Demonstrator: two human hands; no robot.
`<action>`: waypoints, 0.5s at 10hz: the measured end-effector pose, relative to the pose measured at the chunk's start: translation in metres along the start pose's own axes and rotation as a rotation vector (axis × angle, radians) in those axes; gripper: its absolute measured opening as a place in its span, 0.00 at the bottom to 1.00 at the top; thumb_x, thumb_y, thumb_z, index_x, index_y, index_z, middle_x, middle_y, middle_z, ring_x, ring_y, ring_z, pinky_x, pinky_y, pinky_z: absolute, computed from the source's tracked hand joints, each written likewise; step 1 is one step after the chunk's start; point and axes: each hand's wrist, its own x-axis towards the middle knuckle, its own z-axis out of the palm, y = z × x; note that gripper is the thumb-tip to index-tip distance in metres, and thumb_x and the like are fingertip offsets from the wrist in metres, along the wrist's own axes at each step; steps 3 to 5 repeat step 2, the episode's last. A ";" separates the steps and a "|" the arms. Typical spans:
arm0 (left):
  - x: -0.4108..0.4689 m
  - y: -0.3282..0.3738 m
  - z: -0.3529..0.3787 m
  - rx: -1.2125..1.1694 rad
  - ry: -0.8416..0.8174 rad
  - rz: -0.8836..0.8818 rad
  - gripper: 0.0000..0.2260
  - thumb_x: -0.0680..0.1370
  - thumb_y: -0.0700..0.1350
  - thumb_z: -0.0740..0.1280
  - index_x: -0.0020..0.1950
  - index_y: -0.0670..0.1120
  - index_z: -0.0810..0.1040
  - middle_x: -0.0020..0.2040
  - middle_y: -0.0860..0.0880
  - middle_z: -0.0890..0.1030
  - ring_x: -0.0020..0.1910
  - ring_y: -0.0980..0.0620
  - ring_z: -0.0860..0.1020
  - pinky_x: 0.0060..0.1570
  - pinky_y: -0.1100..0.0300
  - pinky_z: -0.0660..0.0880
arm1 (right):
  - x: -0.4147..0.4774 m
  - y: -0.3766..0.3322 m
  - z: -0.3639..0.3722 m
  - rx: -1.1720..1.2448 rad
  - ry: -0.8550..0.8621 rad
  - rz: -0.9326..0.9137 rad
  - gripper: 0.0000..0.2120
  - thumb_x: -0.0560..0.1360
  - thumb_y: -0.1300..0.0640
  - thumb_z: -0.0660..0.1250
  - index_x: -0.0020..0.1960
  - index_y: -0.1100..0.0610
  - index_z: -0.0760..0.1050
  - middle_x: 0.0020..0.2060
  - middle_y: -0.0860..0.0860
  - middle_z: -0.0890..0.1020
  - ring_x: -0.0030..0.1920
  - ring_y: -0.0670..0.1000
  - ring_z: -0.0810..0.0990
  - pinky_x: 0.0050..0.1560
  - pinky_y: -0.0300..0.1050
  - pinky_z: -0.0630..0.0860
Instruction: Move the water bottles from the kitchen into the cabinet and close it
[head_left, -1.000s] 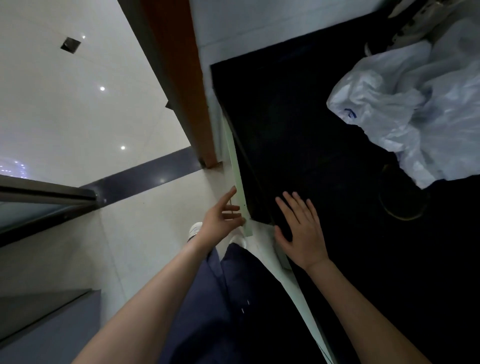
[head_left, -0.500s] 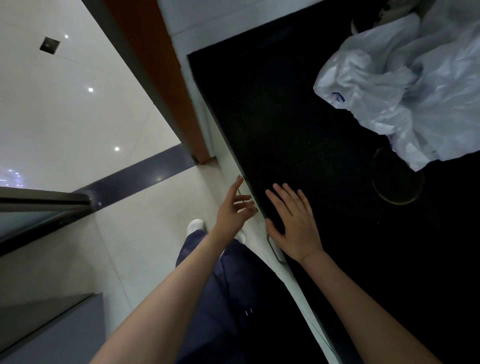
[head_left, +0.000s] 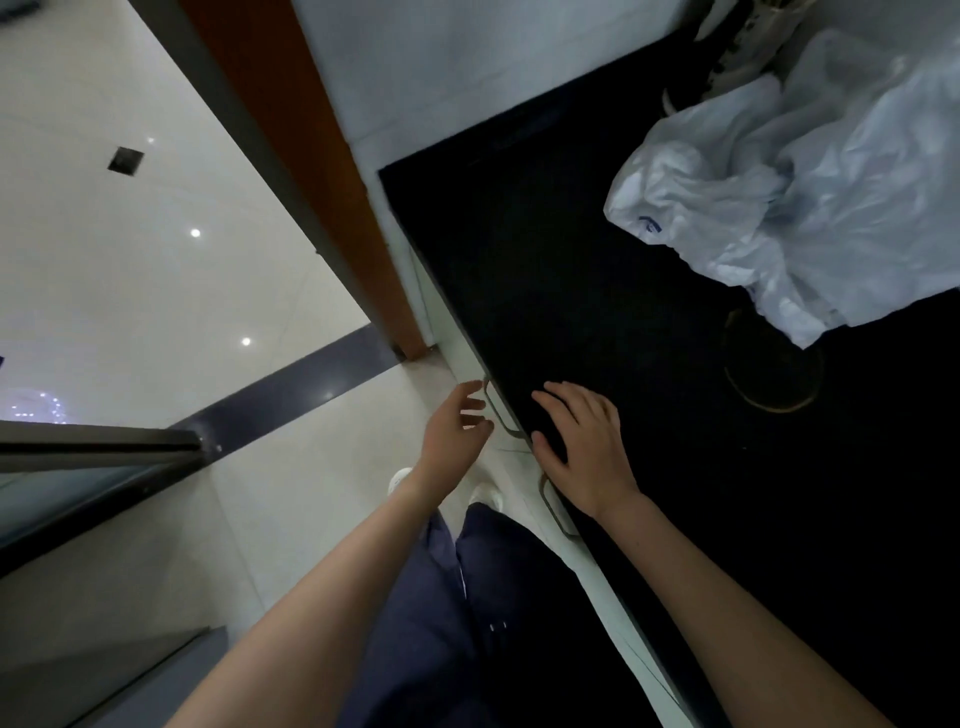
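Pale-green cabinet door (head_left: 464, 358) now sits flush, seemingly shut; my left hand (head_left: 457, 428) hangs relaxed beside it, right hand (head_left: 584, 449) spread on black surface (head_left: 571, 260).

bag (head_left: 810, 208) cropped right, shoes (head_left: 399, 477) half hidden

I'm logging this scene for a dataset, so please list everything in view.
countertop: one, black, right half of view
plastic bag: one, white, crumpled on countertop, upper right
ring: one, brassy, on countertop below the bag
cabinet front: one, pale, under countertop edge
handles: two, metal, on cabinet front
door frame: one, brown, upper left
floor: one, pale tiles, dark stripe, left
shoes: two, white, on floor
trousers: one pair, navy, bottom centre
left grip: one, open, beside farther handle
right grip: one, open, flat on countertop edge
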 end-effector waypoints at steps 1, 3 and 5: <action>-0.009 0.032 -0.025 0.206 0.042 0.138 0.18 0.77 0.41 0.68 0.67 0.47 0.73 0.57 0.49 0.78 0.53 0.52 0.77 0.49 0.70 0.71 | 0.006 -0.012 -0.019 0.065 0.033 0.054 0.24 0.77 0.47 0.57 0.70 0.55 0.71 0.67 0.52 0.73 0.69 0.51 0.68 0.70 0.52 0.66; -0.018 0.067 -0.045 0.384 0.063 0.354 0.18 0.79 0.45 0.66 0.69 0.47 0.72 0.62 0.49 0.77 0.59 0.52 0.76 0.58 0.61 0.72 | 0.009 -0.021 -0.039 0.041 0.122 0.086 0.24 0.77 0.46 0.57 0.69 0.55 0.71 0.66 0.51 0.74 0.68 0.51 0.70 0.68 0.52 0.69; -0.018 0.067 -0.045 0.384 0.063 0.354 0.18 0.79 0.45 0.66 0.69 0.47 0.72 0.62 0.49 0.77 0.59 0.52 0.76 0.58 0.61 0.72 | 0.009 -0.021 -0.039 0.041 0.122 0.086 0.24 0.77 0.46 0.57 0.69 0.55 0.71 0.66 0.51 0.74 0.68 0.51 0.70 0.68 0.52 0.69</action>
